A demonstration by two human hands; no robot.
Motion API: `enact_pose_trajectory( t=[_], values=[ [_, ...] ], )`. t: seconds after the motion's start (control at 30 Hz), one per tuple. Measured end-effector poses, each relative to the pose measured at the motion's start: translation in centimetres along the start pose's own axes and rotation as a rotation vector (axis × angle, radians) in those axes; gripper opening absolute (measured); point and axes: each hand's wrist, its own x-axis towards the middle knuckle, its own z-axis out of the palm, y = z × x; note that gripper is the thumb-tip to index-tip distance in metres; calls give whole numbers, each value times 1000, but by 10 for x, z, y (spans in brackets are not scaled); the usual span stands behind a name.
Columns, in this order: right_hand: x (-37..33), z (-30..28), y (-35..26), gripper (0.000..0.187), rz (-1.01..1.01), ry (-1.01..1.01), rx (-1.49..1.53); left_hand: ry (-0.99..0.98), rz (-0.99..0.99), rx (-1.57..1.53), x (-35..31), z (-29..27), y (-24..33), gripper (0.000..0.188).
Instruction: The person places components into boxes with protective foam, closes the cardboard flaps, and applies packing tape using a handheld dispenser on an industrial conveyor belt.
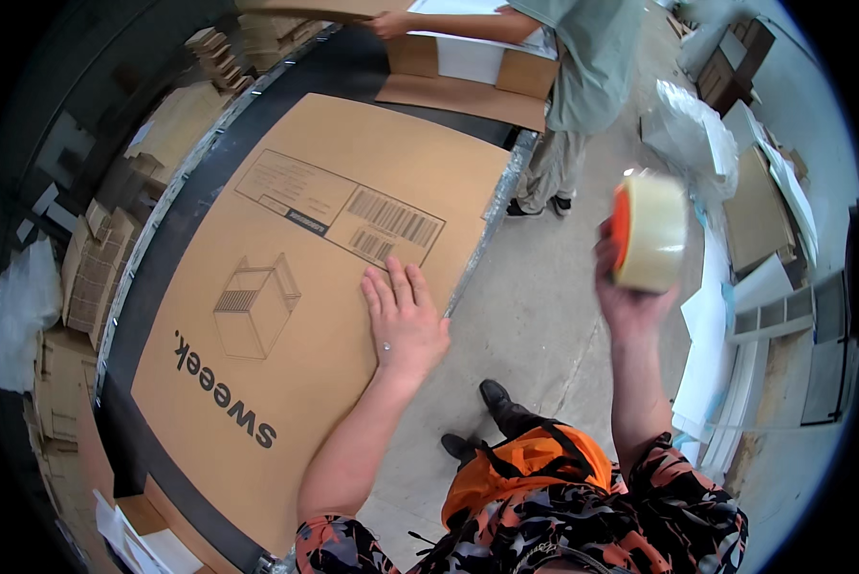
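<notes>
A flattened cardboard box (286, 316) is pressed under the left hand (403, 320), whose fingers lie flat and slightly spread beside its printed label. A roll of clear packing tape (649, 232) is gripped in the raised right hand (626, 287), fingers curled around its lower edge, well apart from the box.
</notes>
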Motion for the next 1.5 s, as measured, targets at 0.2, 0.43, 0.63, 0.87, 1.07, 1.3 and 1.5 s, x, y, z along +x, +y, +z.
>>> enact_pose_trajectory(
  t=[0.2,0.43,0.63,0.87,1.07,1.3,1.5],
  values=[
    [62,103,39,58,-628,-233,-647,44,0,58,1,6,1,87],
    [108,110,123,60,262,-980,-2536,50,11,5,-3,7,-2,84],
    [117,105,127,60,549,-1214,-2643,68,30,-8,-4,8,0,83],
    [122,107,133,52,630,-1186,-2687,15,32,-37,-2,1,1,83],
    [110,94,111,46,445,-1225,-2626,-3,37,-23,-2,-2,3,86],
    [103,76,101,41,288,-1269,-2593,-22,28,-43,1,-10,4,90],
    [85,60,78,54,95,-1197,-2524,2,43,-18,0,-11,2,90]
  ],
)
